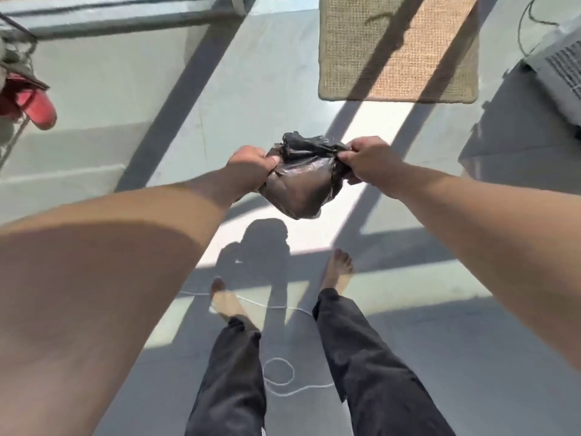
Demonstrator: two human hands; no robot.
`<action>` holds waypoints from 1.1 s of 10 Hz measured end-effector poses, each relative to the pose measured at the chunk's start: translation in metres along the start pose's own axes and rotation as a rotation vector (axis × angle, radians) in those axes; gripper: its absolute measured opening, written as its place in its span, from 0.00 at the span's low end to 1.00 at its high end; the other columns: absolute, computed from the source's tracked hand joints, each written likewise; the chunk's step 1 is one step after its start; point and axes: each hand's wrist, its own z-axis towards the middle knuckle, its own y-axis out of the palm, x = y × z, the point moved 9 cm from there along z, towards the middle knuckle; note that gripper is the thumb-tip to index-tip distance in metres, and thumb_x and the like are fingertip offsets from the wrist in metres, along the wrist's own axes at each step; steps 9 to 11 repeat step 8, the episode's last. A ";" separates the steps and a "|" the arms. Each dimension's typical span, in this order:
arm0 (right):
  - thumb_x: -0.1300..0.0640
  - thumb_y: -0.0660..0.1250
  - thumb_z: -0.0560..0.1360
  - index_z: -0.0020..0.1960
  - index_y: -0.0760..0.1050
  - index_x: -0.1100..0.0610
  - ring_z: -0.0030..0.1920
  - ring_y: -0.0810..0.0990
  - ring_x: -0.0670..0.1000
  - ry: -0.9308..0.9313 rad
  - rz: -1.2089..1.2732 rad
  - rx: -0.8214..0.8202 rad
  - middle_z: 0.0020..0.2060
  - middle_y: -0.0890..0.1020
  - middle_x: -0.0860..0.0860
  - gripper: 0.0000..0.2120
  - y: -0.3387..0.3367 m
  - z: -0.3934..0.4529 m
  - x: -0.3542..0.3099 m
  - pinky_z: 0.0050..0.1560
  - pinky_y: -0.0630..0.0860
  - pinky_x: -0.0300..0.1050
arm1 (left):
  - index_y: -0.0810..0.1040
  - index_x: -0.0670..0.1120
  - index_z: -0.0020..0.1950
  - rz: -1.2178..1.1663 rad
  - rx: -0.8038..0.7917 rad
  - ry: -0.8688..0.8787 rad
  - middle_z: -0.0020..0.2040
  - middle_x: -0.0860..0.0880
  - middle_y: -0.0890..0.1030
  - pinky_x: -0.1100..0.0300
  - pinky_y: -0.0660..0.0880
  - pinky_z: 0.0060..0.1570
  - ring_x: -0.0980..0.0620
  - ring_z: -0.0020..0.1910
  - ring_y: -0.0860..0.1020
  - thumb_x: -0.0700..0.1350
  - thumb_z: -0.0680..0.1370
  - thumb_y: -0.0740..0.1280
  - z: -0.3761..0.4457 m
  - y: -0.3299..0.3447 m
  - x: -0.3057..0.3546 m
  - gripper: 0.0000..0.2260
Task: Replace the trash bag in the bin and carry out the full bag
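Red slippers (36,108) hang at the far left edge, beside a dark tangle of cloth and cord too blurred to name. Next to them the grey floor (94,89) runs under long diagonal shadow bars and bright strips of sun. Toward the middle, the left hand (251,166) reaches forward on a bare arm and grips the left side of a small black trash bag (298,187), its thumb and fingers curled round the plastic near the gathered top. The bag is held in the air in front of the person, above the floor, rounded and full below, with its neck bunched into a crumpled tuft on top. Its shadow falls on the sunlit floor directly beneath. Below, 2 bare feet (338,269) stand on the floor in dark trousers (377,357), the right one ahead of the left, and a thin white string (278,372) lies looped on the floor between and across the legs. On the bag's right side, the right hand (366,158) pinches the bunched plastic at the neck, fingers closed on it, so both hands are grasping the bag at once. Further off, above the right hand, a woven tan mat (397,48) lies flat on the floor, crossed by 2 shadow bars. At the far right edge sits a grey box with a slatted vent (562,73), with a thin dark cable curling near it.
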 end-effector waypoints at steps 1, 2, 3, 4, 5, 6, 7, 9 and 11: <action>0.58 0.65 0.77 0.37 0.76 0.56 0.36 0.82 0.57 0.060 -0.004 -0.020 0.36 0.81 0.59 0.11 0.054 0.086 0.062 0.45 0.83 0.59 | 0.78 0.42 0.44 0.022 -0.002 -0.031 0.40 0.42 0.77 0.57 0.68 0.42 0.46 0.41 0.74 0.48 0.81 0.64 0.090 0.052 -0.045 0.12; 0.57 0.64 0.77 0.37 0.76 0.57 0.38 0.83 0.60 0.081 -0.020 -0.036 0.40 0.84 0.64 0.10 0.103 0.145 0.113 0.46 0.81 0.61 | 0.78 0.41 0.44 0.073 0.019 -0.053 0.42 0.41 0.78 0.57 0.69 0.42 0.43 0.43 0.75 0.49 0.81 0.64 0.157 0.087 -0.085 0.13; 0.57 0.64 0.77 0.35 0.76 0.57 0.35 0.81 0.59 0.108 -0.008 -0.036 0.37 0.83 0.64 0.12 0.129 0.174 0.143 0.46 0.81 0.62 | 0.81 0.35 0.50 0.090 0.001 -0.073 0.50 0.35 0.82 0.51 0.75 0.48 0.36 0.53 0.80 0.50 0.81 0.64 0.193 0.112 -0.113 0.17; 0.58 0.63 0.76 0.42 0.79 0.65 0.46 0.83 0.66 0.148 -0.023 -0.089 0.42 0.84 0.67 0.11 0.161 0.193 0.181 0.49 0.80 0.62 | 0.78 0.41 0.41 0.152 -0.026 -0.092 0.41 0.42 0.77 0.58 0.66 0.39 0.41 0.43 0.75 0.51 0.82 0.64 0.221 0.146 -0.149 0.16; 0.62 0.61 0.76 0.48 0.80 0.64 0.45 0.81 0.63 0.167 -0.009 -0.125 0.43 0.83 0.64 0.09 0.178 0.194 0.200 0.50 0.80 0.59 | 0.73 0.45 0.37 0.140 -0.020 -0.128 0.36 0.45 0.75 0.57 0.64 0.34 0.45 0.40 0.71 0.50 0.82 0.63 0.228 0.160 -0.169 0.16; 0.68 0.61 0.74 0.65 0.74 0.54 0.39 0.77 0.47 0.163 0.133 -0.166 0.49 0.79 0.54 0.22 0.186 0.193 0.203 0.35 0.74 0.38 | 0.80 0.41 0.58 0.122 -0.029 -0.121 0.54 0.41 0.82 0.58 0.73 0.50 0.42 0.53 0.78 0.50 0.82 0.61 0.230 0.163 -0.169 0.14; 0.63 0.63 0.74 0.75 0.62 0.53 0.61 0.76 0.52 0.100 0.019 -0.114 0.68 0.73 0.52 0.31 0.171 0.193 0.186 0.56 0.70 0.37 | 0.77 0.47 0.68 0.058 0.004 -0.102 0.66 0.45 0.80 0.55 0.73 0.66 0.44 0.65 0.76 0.49 0.82 0.62 0.222 0.145 -0.152 0.16; 0.62 0.62 0.73 0.77 0.60 0.54 0.72 0.67 0.53 0.024 -0.190 -0.071 0.75 0.65 0.51 0.33 0.145 0.183 0.156 0.72 0.63 0.44 | 0.73 0.45 0.73 0.077 0.004 -0.067 0.71 0.45 0.76 0.57 0.68 0.70 0.45 0.70 0.73 0.50 0.83 0.59 0.207 0.114 -0.128 0.19; 0.62 0.62 0.73 0.77 0.60 0.54 0.72 0.67 0.53 0.024 -0.190 -0.071 0.75 0.65 0.51 0.33 0.145 0.183 0.156 0.72 0.63 0.44 | 0.73 0.45 0.73 0.077 0.004 -0.067 0.71 0.45 0.76 0.57 0.68 0.70 0.45 0.70 0.73 0.50 0.83 0.59 0.207 0.114 -0.128 0.19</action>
